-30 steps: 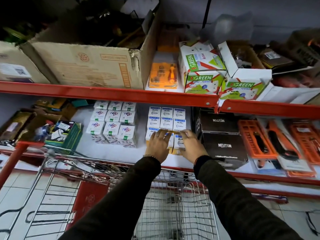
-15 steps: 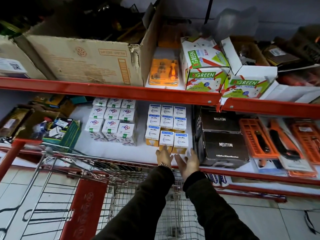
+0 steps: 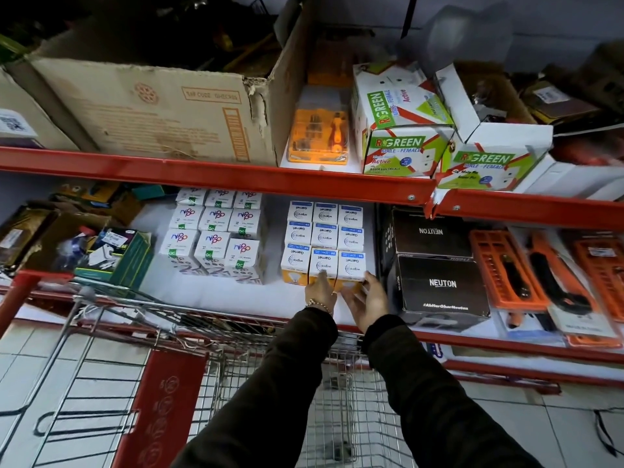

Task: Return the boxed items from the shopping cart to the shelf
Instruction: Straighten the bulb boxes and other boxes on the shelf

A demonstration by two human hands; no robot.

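White-and-blue bulb boxes (image 3: 325,236) stand in a three-by-three block on the lower shelf (image 3: 216,298). My left hand (image 3: 320,293) presses flat against the front of the middle front box (image 3: 323,265), fingers up. Beside it, my right hand (image 3: 366,304) rests open against the front right box (image 3: 352,268), thumb by its right side. Neither hand grips a box. Below my dark sleeves, the wire shopping cart (image 3: 337,417) shows a bare basket floor where visible.
White battery-style boxes (image 3: 216,239) stand left of the bulb boxes. Black boxes (image 3: 439,265) sit close on the right. A red upper shelf rail (image 3: 216,175) overhangs, holding a cardboard carton (image 3: 162,106) and green-printed boxes (image 3: 401,130). Orange tool packs (image 3: 540,268) lie far right.
Both hands left the box tops, dropped back toward the shelf edge, then came forward again against the fronts of the front-row boxes. The view moved closer to the shelf.
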